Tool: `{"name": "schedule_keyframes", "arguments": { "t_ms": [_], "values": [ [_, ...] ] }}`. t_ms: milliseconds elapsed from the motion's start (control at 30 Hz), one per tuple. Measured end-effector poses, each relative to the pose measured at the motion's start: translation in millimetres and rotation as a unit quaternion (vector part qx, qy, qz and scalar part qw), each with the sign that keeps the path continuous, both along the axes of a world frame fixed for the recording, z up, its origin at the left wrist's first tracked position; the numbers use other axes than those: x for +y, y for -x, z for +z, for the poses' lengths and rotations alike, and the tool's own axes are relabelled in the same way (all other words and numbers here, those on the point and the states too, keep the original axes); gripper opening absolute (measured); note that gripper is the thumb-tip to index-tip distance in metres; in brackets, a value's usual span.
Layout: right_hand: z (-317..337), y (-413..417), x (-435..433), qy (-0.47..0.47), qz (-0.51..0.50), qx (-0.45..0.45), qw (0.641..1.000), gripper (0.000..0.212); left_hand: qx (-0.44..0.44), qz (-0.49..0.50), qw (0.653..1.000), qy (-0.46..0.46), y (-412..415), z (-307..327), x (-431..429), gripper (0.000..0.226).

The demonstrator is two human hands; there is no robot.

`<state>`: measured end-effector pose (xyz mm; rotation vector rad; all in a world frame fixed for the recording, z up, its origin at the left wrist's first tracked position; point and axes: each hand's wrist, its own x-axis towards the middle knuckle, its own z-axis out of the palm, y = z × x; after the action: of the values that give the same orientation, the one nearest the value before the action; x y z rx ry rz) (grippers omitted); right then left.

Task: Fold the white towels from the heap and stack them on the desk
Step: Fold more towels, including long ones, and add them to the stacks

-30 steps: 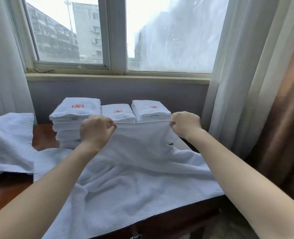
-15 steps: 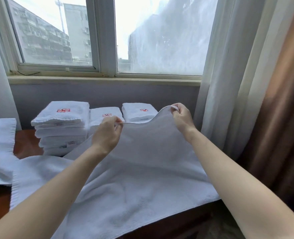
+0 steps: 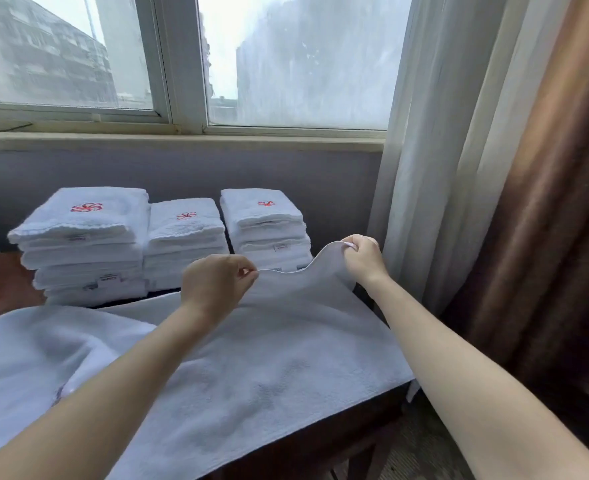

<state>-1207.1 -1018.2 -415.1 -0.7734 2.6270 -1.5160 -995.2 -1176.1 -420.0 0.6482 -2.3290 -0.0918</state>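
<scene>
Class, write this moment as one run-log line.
left hand pinches white terry towel far edge; right hand pinches raised corner

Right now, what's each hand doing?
Left hand: fingers pinch the far edge of the white towel.
Right hand: fingers pinch the towel's far right corner, lifted.

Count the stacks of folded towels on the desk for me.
3, in a row below the window: left stack, middle stack, right stack, its base hidden behind the lifted towel.
</scene>
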Motion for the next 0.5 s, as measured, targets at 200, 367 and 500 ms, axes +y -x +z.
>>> {"name": "schedule_keyframes", "arguments": {
  "t_ms": [200, 367, 500],
  "values": [
    [-10.2, -16.0, 11.8, -0.113, -0.054, 0.04, 0.991, 0.037, -0.104, -0.083, 0.99, -0.039, -2.8, -24.8, 17.4, 0.009],
    [-16.1, -53.8, -5.9, -0.113, 0.073, 0.054, 0.989, 0.031, -0.124, -0.109, 0.98, -0.108, -19.1, -31.3, 17.3, 0.016],
    [-21.2, -91.9, -39.6, -0.102, 0.186, 0.065, 0.975, 0.021, -0.055, -0.062, 0.989, -0.119, -50.7, -20.8, 3.0, 0.011]
  ]
}}
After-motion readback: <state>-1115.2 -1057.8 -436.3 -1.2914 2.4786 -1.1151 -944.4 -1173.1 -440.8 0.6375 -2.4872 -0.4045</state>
